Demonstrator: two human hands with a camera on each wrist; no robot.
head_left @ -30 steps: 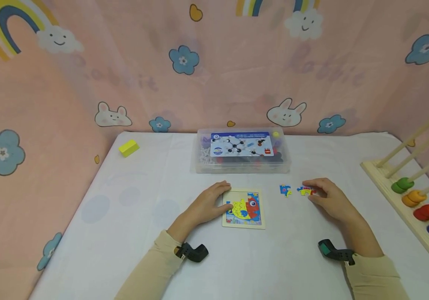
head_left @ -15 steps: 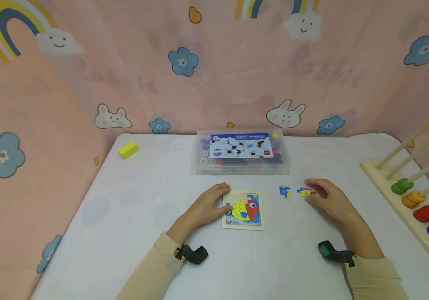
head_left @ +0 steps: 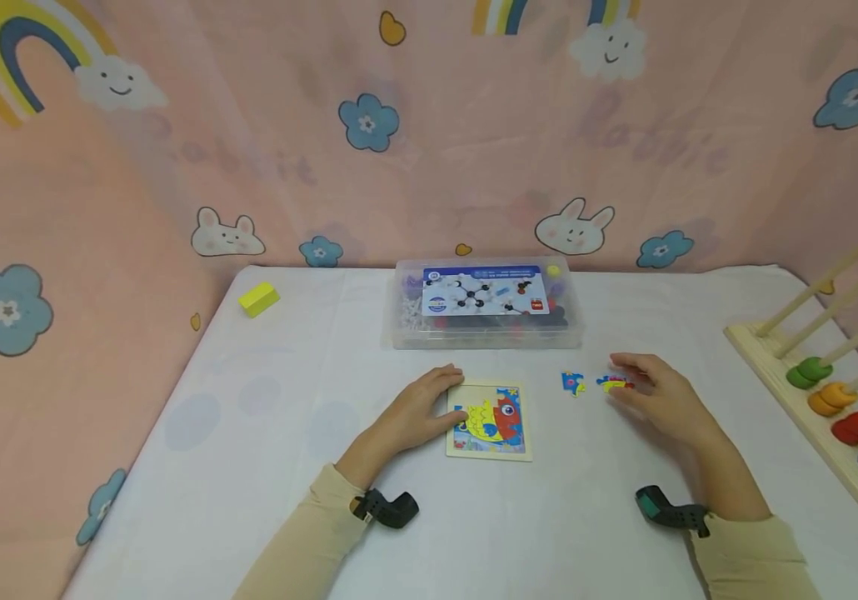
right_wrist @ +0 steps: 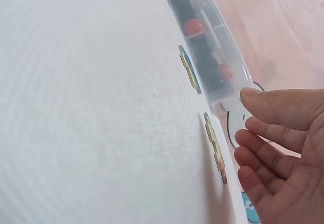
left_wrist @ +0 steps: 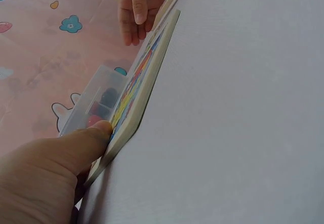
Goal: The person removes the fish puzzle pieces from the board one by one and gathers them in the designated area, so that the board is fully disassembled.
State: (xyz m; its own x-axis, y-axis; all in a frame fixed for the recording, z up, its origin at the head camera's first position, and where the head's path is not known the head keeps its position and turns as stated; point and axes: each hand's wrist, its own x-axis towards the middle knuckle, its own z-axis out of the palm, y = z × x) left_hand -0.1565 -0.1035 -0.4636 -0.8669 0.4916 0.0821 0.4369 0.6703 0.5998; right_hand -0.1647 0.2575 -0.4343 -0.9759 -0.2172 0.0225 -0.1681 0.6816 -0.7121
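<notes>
A square wooden jigsaw puzzle with a yellow and red fish picture lies on the white table. My left hand holds its left side; in the left wrist view the thumb lies on its face, and the other fingers are mostly hidden. To the right lie two loose jigsaw pieces: a blue one with a pink spot and a yellow, red and blue one. Over the second piece hovers my right hand. Its fingers are loosely bent and apart from the piece in the right wrist view, holding nothing.
Behind the puzzle stands a clear plastic box with a molecule-picture label. A wooden peg rack with coloured rings is at the right edge. One yellow block sits at the back left. A pink patterned cloth hangs behind.
My right hand has drawn back slightly from the yellow, red and blue jigsaw piece, and its fingers have spread a little. The left hand and the puzzle have stayed in place.
</notes>
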